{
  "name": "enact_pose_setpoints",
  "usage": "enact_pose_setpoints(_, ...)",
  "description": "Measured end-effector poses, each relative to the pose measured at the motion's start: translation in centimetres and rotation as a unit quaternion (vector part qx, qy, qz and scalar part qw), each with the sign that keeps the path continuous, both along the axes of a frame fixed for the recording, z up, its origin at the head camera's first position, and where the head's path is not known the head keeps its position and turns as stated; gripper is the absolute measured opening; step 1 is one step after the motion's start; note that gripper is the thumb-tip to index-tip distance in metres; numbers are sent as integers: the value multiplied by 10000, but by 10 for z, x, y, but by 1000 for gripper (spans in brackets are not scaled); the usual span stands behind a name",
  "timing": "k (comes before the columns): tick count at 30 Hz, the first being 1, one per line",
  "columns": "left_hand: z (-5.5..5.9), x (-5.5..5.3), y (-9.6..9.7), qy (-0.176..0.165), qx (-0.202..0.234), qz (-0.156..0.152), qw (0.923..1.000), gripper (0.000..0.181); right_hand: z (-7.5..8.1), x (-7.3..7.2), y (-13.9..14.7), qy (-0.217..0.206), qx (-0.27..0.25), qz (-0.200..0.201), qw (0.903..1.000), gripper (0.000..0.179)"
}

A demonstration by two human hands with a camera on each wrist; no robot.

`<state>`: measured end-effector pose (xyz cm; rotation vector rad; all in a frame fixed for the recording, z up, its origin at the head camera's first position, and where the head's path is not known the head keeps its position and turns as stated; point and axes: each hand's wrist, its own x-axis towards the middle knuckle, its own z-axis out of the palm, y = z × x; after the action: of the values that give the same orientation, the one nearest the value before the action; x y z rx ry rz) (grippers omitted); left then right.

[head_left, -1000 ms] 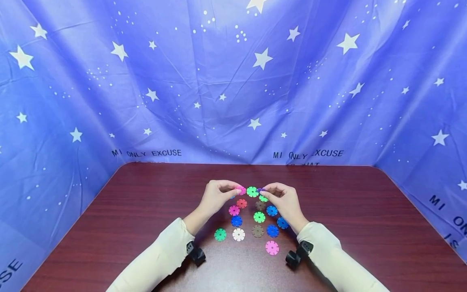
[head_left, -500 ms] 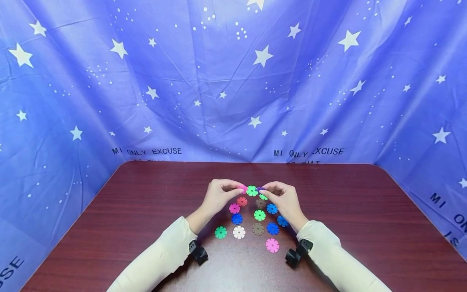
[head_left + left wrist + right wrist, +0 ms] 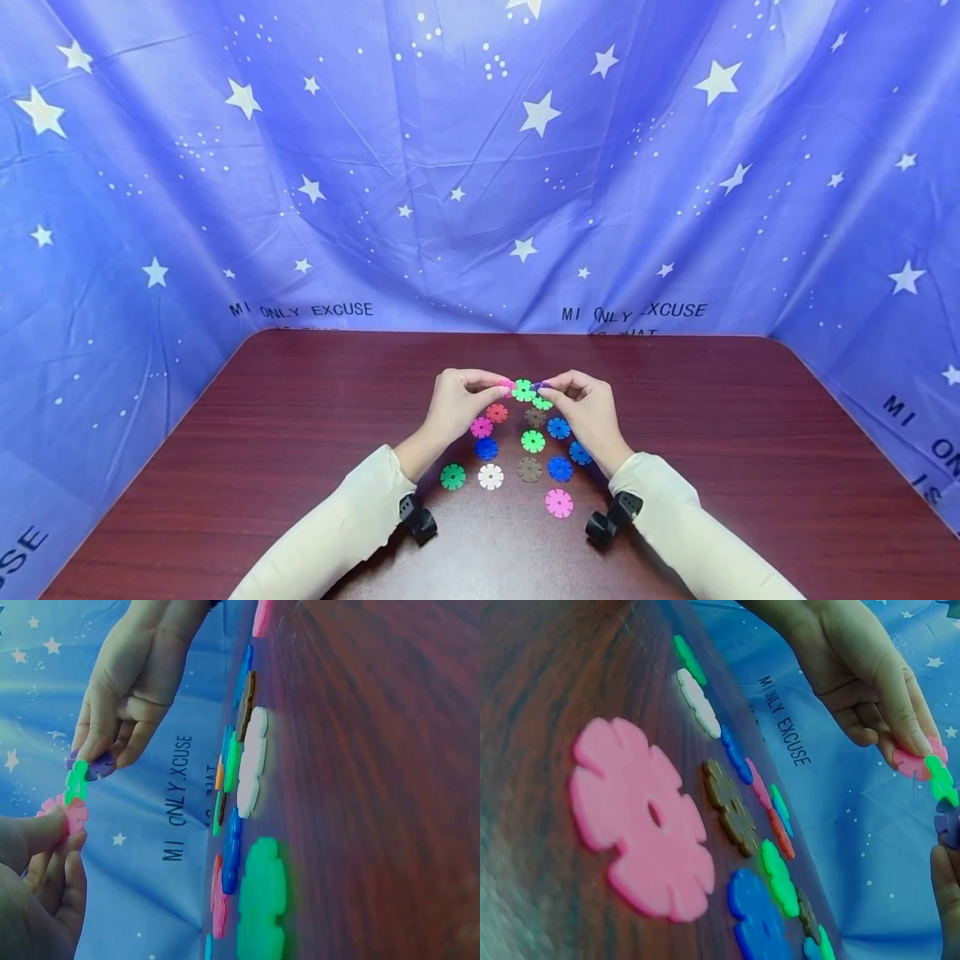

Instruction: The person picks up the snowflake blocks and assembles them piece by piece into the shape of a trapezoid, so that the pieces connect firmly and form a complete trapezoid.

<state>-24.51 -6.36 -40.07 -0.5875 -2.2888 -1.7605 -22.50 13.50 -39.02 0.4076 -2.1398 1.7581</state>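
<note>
My left hand point(image 3: 456, 407) pinches a pink snowflake disc point(image 3: 76, 815), a flat notched building piece, between thumb and fingers. Opposite it, my right hand point(image 3: 588, 410) pinches a purple snowflake disc point(image 3: 103, 766). A bright green snowflake disc point(image 3: 522, 390) bridges the two, turned at an angle to them and meeting both at their edges. Both wrist views show this row of three held up above the table, against the curtain. Fingers cover part of the pink and purple discs.
Loose snowflake discs lie flat on the dark red table point(image 3: 300, 467) below the hands: a white disc point(image 3: 491, 477), a teal-green disc point(image 3: 452, 477), a light pink disc point(image 3: 558, 503), and several blue, brown, red and green ones. A starry blue curtain point(image 3: 480, 167) stands behind.
My left hand has moved slightly right with the pink disc, which now sits closer against the green one. My right hand has stayed almost in place, and the loose discs lie as before.
</note>
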Motion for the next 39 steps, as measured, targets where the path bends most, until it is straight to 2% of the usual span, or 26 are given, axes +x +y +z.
enact_pose_setpoints(4, 0, -1, -2, 30, 1, -69, 10000, 16, 0, 0, 1, -98, 17, 241, 9997, 6)
enact_pose_setpoints(8, 1, -1, -2, 25, -55, -81, 9999, 16, -1, -2, 1, -143, -11, 745, 9971, 13)
enact_pose_setpoints(12, 1, 0, 0, -117, -153, -92, 9998, 19, -2, -3, -1, -146, 173, 1138, 9932, 22)
enact_pose_setpoints(18, 1, 4, 3, -291, -126, -76, 9995, 20, 6, -1, -6, -337, 475, 1102, 9922, 20)
enact_pose_setpoints(21, 14, 14, 4, -316, -179, -113, 9993, 21, 8, 0, -8, -377, 604, 1045, 9920, 16)
enact_pose_setpoints(23, 18, 16, 1, -329, -169, -186, 9991, 23, 9, 0, -8, -387, 601, 1023, 9922, 15)
enact_pose_setpoints(25, 17, 12, -7, -279, -173, -238, 9992, 26, 9, 0, -7, -427, 561, 1033, 9922, 14)
enact_pose_setpoints(29, -2, -14, -30, -424, -197, -251, 9986, 34, 8, 0, -3, -523, 473, 1014, 9923, 14)
enact_pose_setpoints(30, -3, -19, -36, -439, -279, -248, 9983, 35, 7, -1, -2, -536, 468, 1006, 9924, 14)
enact_pose_setpoints(34, -8, -36, -56, -824, -592, -186, 9947, 39, 7, -2, 1, -534, 490, 1051, 9918, 14)
enact_pose_setpoints(39, -19, -56, -73, -1324, -483, -367, 9893, 41, 7, -3, 1, -479, 561, 1215, 9898, 15)
